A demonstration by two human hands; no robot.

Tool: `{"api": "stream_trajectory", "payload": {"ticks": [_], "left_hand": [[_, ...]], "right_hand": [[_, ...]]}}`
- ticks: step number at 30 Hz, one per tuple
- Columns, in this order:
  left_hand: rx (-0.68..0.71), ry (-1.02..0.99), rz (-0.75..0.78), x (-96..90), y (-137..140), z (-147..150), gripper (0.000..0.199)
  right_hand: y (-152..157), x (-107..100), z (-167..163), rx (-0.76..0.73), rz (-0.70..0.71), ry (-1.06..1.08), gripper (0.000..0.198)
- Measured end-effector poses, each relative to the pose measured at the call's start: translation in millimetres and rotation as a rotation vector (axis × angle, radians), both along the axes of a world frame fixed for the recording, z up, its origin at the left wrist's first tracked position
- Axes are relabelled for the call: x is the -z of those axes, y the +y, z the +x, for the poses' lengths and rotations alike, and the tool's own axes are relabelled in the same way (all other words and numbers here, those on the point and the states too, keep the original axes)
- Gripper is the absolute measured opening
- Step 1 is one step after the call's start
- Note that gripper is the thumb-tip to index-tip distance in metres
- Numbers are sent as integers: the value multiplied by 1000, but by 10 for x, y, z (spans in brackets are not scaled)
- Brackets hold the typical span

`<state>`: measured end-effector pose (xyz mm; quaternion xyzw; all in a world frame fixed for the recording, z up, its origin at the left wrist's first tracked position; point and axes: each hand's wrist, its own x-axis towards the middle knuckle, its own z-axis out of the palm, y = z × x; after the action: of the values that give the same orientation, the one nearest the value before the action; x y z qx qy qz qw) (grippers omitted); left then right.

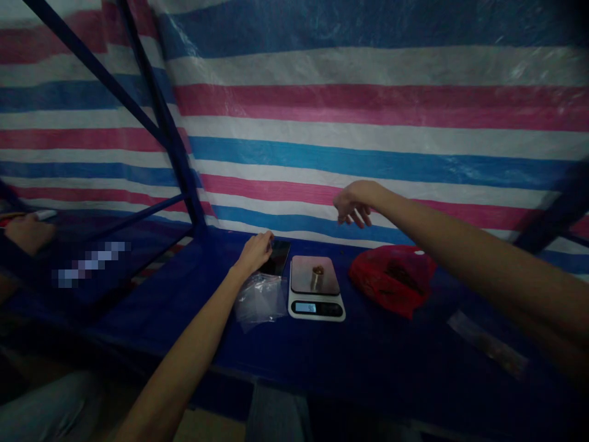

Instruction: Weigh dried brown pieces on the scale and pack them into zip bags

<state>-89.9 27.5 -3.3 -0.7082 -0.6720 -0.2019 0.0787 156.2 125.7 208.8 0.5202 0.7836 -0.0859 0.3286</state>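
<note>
My left hand [256, 252] rests at the left of the table, fingers bent and pressed together beside a dark, flat, glossy object [280, 256]. Whether anything is in those fingers is hidden. Just below it lies a small pile of clear plastic bags [262, 301]. A white digital scale [294, 310] with a metal plate stands to the right, its display lit. On the plate sits a small heap of brownish bits [317, 270], apparently in a little metallic cup. My right hand [355, 204] hangs in the air above and right of the scale, its fingers loosely apart and holding nothing.
A red plastic bag [381, 288] with dark contents lies right of the scale. Farther right is a filled clear packet [488, 344]. Blue metal bars [184, 166] rise at left, where another person's hand [31, 233] holds a whitish object. Striped sheeting [368, 141] hangs behind.
</note>
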Motion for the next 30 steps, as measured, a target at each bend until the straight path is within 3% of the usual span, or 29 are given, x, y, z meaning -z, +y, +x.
{"api": "stream_trajectory", "payload": {"ticks": [3, 6, 9, 11, 14, 15, 17, 19, 22, 24, 28, 30], "left_hand": [[37, 4, 11, 2, 13, 73, 27], [61, -11, 39, -2, -15, 123, 26], [73, -41, 57, 7, -68, 127, 24], [75, -65, 71, 10, -103, 117, 23], [75, -94, 99, -5, -134, 120, 23], [79, -105, 110, -16, -139, 131, 23], [95, -126, 128, -39, -144, 169, 22], [116, -139, 135, -60, -146, 224, 22], [143, -133, 114, -74, -147, 311, 24], [163, -134, 105, -68, -146, 352, 27], [216, -151, 108, -15, -140, 372, 31], [232, -140, 114, 19, -139, 361, 31]], "right_hand": [[115, 73, -158, -76, -17, 17, 42], [-129, 125, -743, -431, -97, 535, 58], [-391, 80, -1221, -736, 82, 1022, 76], [-420, -4, -1250, -776, 274, 1119, 81], [-201, -138, -784, -573, 450, 918, 67], [-88, -162, -520, -427, 402, 736, 57], [120, -156, 103, -71, 121, 281, 45], [225, -68, 766, 146, 17, 48, 38], [103, 187, 1622, 176, 85, 149, 29], [-108, 411, 2002, 210, 46, 266, 21], [-455, 938, 2250, 155, -45, 427, 24], [-493, 1207, 2192, 50, 11, 496, 22]]}}
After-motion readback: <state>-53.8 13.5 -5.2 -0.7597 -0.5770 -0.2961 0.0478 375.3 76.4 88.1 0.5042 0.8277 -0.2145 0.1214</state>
